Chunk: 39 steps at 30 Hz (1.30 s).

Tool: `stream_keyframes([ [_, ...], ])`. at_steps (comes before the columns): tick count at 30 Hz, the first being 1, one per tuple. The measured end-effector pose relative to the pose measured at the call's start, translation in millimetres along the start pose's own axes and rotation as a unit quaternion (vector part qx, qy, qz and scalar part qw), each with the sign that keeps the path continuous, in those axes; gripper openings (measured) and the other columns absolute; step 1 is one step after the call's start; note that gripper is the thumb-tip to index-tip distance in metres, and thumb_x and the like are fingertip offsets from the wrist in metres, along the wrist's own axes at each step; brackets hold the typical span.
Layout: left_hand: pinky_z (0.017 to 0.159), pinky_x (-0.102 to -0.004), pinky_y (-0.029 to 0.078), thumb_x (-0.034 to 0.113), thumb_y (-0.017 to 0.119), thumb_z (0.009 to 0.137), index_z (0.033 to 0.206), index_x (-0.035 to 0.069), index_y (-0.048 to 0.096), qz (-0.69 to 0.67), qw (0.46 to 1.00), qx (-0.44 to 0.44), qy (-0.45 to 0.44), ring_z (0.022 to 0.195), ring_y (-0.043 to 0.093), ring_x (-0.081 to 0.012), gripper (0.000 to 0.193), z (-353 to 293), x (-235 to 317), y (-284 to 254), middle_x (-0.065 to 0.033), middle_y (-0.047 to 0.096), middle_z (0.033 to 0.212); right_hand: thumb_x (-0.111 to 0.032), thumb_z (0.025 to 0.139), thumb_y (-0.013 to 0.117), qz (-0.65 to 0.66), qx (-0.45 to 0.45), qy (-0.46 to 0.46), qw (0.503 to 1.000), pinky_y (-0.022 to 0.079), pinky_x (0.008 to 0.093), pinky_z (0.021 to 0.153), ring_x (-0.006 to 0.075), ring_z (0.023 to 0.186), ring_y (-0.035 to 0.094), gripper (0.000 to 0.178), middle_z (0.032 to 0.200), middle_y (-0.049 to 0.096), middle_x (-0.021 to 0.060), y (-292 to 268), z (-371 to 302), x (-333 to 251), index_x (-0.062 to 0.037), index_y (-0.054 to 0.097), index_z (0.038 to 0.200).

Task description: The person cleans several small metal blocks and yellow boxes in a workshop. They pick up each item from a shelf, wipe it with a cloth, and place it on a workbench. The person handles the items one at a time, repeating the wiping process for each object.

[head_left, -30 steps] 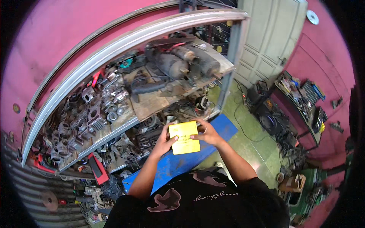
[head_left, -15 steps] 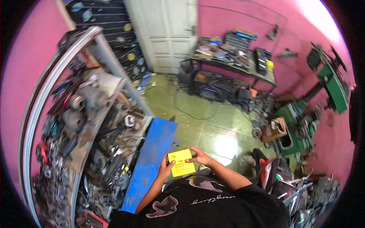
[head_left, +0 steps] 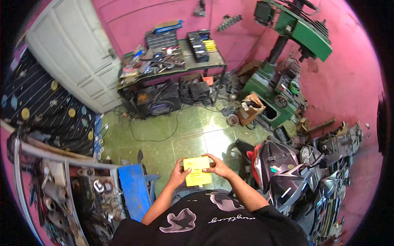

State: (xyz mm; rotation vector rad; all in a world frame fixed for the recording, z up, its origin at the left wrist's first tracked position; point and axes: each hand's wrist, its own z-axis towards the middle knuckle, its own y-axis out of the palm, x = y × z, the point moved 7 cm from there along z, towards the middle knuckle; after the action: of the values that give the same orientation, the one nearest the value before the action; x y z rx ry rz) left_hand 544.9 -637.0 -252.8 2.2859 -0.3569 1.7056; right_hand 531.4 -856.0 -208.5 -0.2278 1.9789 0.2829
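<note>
A yellow box (head_left: 197,174), flat-faced and printed with dark lettering, is held in front of my black shirt between both hands. My left hand (head_left: 179,174) grips its left side, with the thumb lying on the printed face. On the opposite side my right hand (head_left: 216,167) grips the upper edge, its thumb also on the face. The other fingers curl behind the box, partly hidden.
Left of me stand a blue panel (head_left: 133,186) and shelves (head_left: 67,197) of metal parts. Ahead, a workbench (head_left: 221,59) carries tools; a cable (head_left: 176,127) crosses the floor. To the right are a green drill press (head_left: 266,98), a cardboard box (head_left: 248,110) and motorcycle bodywork (head_left: 283,180).
My view has swung to the right, so the workbench and drill press sit further left and the shelves have slid toward the lower left. Both hands still hold the yellow box, now more upright.
</note>
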Motion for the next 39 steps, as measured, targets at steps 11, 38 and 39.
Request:
stream_keyframes([
  [11,0.087,-0.0350,0.054,0.011,0.072,0.095,0.151,0.011,0.034,0.010,0.995,-0.082,0.053,0.098,0.067,-0.0194,0.068,195.2,41.8,22.7,-0.0134,0.067,0.106,-0.012,0.082,0.085,-0.008,0.091,-0.025,0.996,0.051,0.0372,0.097,0.0214,0.110,0.065,0.079,0.130,0.064,0.0099,-121.6,101.2,-38.8,-0.0136,0.045,0.150],
  [38,0.112,-0.0450,0.041,0.022,0.085,0.082,0.161,0.006,0.019,0.292,0.917,-0.029,0.271,0.120,0.059,-0.0340,0.104,758.4,336.2,29.6,-0.0233,0.056,0.133,0.005,0.073,0.086,-0.231,0.143,-0.281,0.921,0.048,0.0413,0.108,0.0281,0.132,0.058,0.091,0.136,0.061,0.0171,-502.5,513.2,-355.8,-0.0100,0.035,0.147],
  [39,0.112,-0.0451,0.041,0.022,0.086,0.081,0.161,0.006,0.021,0.314,0.910,-0.028,0.268,0.120,0.058,-0.0349,0.104,776.9,345.1,31.3,-0.0241,0.056,0.132,0.005,0.072,0.087,-0.252,0.144,-0.278,0.916,0.048,0.0418,0.110,0.0291,0.134,0.057,0.096,0.139,0.060,0.0183,-516.8,529.1,-370.8,-0.0099,0.032,0.149],
])
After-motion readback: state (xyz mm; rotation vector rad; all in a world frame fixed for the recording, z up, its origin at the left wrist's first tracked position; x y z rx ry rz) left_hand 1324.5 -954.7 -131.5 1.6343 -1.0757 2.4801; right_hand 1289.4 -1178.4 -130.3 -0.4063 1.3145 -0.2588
